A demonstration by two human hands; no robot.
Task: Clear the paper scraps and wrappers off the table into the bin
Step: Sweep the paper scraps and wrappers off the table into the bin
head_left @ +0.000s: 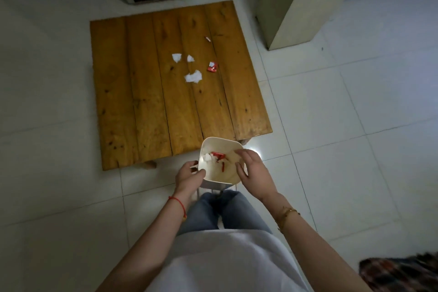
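— Paper scraps and wrappers, that's what's left up there. The wooden table (pixel 151 83) is the big thing, low and square, and the litter sits in a loose cluster toward its far right part.

— And the bin (pixel 214 181)? Why is it down there off the corner?

— It looks parked on the floor tiles just at the table's near edge, in front of the person's knees — close enough, I'd guess, to drop things in without walking. The left hand (pixel 188 176) curls round its left rim, gripping it, likely to keep it from sliding. The right hand (pixel 252 173) hovers over the right rim with fingers spread and loose, holding nothing that I can see.

— Anything in it?

— Yes, a red wrapper (pixel 218 155) and a white wad beside it, plus red bits I can't make out.

— What remains on the table?

— The biggest is a torn white scrap (pixel 193 76), ragged and crumpled. Beyond it a medium white scrap (pixel 176 57), then a red-and-white wrapper (pixel 212 67) to the right, folded. Then a little white scrap (pixel 190 58), and farthest back a tiny wrapper sliver (pixel 207 39). All light, flat stuff — fiddly to pinch, I'd say. Roughly half done.
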